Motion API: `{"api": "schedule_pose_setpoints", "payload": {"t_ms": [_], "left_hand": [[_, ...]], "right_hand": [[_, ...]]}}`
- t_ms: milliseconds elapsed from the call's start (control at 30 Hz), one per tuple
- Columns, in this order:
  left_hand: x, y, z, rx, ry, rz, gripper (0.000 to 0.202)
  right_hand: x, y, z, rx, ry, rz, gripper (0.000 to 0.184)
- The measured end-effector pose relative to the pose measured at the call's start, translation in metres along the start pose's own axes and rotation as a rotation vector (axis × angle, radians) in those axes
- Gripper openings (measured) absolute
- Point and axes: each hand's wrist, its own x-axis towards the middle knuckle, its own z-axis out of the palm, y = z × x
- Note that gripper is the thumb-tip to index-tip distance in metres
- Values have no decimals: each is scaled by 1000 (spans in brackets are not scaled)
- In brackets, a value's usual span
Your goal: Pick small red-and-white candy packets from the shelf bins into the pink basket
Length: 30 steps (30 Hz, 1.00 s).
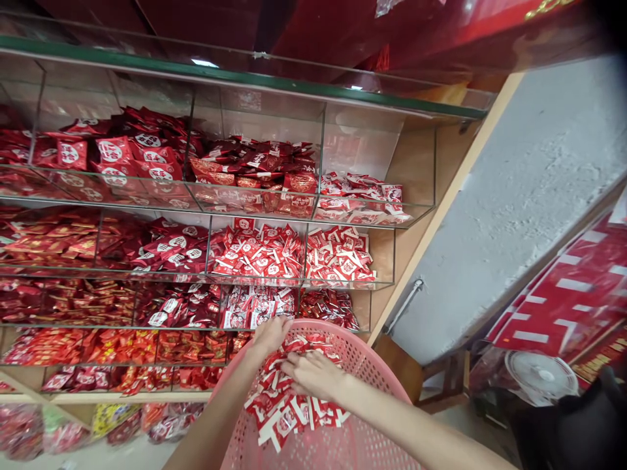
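A pink plastic basket (372,365) sits low in front of me, holding a heap of small red-and-white candy packets (289,411). My left hand (269,336) is at the basket's far rim, its fingers curled over the packets there. My right hand (313,375) lies on top of the heap with its fingers bent down into the packets. Whether either hand has packets gripped is hidden by the fingers. Behind the basket stand tiers of clear acrylic bins (313,215) filled with red wrapped sweets.
Each bin tier is split by clear dividers; the right-hand bins (360,196) hold red-and-white packets like those in the basket. A wooden shelf side (431,241) and a grey wall (529,196) lie to the right. A white fan (541,375) and red boxes (573,294) stand at lower right.
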Motion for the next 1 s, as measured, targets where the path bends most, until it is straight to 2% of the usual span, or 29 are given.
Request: {"api": "schedule_pose_setpoints", "payload": {"t_ms": [100,200,300,467,567,633,767,900,1000], "left_hand": [[1,-1,2,-11,-3,2,44],[2,-2,3,-15,-8,-4,44],[2,-2,3,-12,-7,-5,44],[1,-2,3,-24,-17,2,44],[1,-2,2,-30,-10,-6,45],[0,-2,2,-32,-12,-5,45],[-1,-1,0,-38,-17,-4,44],[-1,-1,-1,-51,-15,-7,44],[-1,0,-1,-52,-16,-10,44]], "right_hand": [[-2,-1,7,-78,47,38,16],[-4,-1,8,-96,56,75,15],[-7,0,-4,-52,69,84,14],[-17,15,-58,81,231,155,22],[-25,42,-94,115,352,277,27],[-29,67,-112,90,389,400,27],[-32,124,-133,12,309,593,29],[-24,167,-137,-32,143,557,38],[-17,181,-133,-43,10,553,46]]}}
